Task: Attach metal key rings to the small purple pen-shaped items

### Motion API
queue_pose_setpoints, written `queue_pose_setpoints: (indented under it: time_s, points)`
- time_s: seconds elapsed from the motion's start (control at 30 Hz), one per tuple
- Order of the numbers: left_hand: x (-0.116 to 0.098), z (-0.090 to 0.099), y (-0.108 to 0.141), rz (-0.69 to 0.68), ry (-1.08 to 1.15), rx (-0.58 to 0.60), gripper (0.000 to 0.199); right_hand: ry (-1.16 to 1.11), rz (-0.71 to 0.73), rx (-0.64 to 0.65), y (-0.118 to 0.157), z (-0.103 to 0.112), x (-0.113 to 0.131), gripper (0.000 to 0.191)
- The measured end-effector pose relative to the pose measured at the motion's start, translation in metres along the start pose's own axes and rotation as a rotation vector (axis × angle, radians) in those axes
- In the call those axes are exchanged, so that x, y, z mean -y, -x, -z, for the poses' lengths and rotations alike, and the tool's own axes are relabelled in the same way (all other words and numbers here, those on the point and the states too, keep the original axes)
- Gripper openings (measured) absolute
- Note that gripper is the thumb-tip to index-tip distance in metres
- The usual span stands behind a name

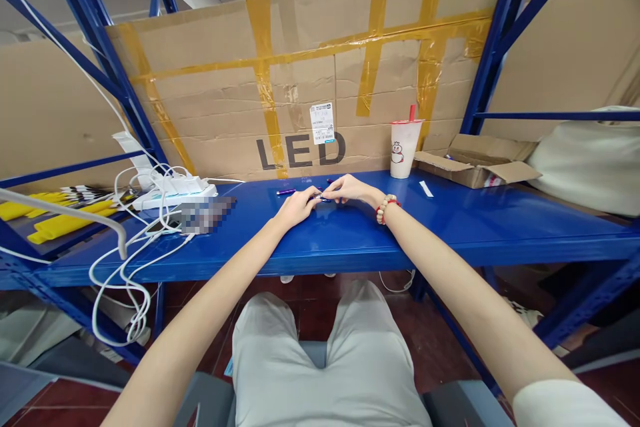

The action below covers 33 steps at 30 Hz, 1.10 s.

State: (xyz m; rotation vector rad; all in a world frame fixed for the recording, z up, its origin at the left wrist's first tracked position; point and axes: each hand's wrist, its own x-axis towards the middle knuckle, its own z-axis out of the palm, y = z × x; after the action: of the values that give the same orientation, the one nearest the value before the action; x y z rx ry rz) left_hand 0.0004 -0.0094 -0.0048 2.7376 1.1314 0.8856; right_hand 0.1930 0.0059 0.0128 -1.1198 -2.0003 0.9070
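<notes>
My left hand (299, 205) and my right hand (351, 189) meet over the blue tabletop, fingertips pinched close together. Between them is a slim dark purple pen (325, 199) with a silvery part; the fingers cover much of it. Both hands grip it, the left from its left end and the right from the other. Just beyond my left hand lies another dark purple pen piece (287, 192). A small dark piece (330, 181) shows behind the fingers of my right hand, too small to make out fully.
A drink cup (403, 150) with a red straw stands at the back right, near a white paper strip (426, 189) and an open cardboard box (480, 161). Tangled white cables (163, 203) and a power strip (175, 195) crowd the left. Taped cardboard (225, 107) walls the back.
</notes>
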Motion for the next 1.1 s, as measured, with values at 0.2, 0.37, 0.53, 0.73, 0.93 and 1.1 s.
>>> queue_pose_setpoints:
  time_s: [0.2, 0.37, 0.53, 0.73, 0.93, 1.1]
  points:
    - [0.0, -0.001, -0.001, -0.004, 0.017, -0.016, 0.024, -0.02, -0.051, -0.042, 0.003, 0.001, 0.003, 0.042]
    - [-0.002, 0.0, -0.001, -0.019, 0.009, -0.011, 0.02, -0.014, -0.024, -0.016, 0.0, 0.003, -0.002, 0.041]
    - [-0.004, 0.002, 0.001, -0.017, -0.053, 0.002, 0.014, -0.015, 0.005, 0.012, -0.006, 0.001, -0.011, 0.041]
    - [-0.006, 0.003, 0.002, -0.039, -0.07, 0.001, 0.013, 0.029, -0.001, 0.011, -0.009, 0.001, -0.014, 0.043]
    - [-0.006, 0.004, 0.001, 0.005, -0.049, 0.012, 0.017, 0.035, -0.025, 0.001, -0.008, 0.0, -0.013, 0.042]
    - [-0.005, 0.004, 0.001, 0.007, -0.035, 0.008, 0.018, 0.004, -0.024, 0.002, -0.007, -0.001, -0.013, 0.045]
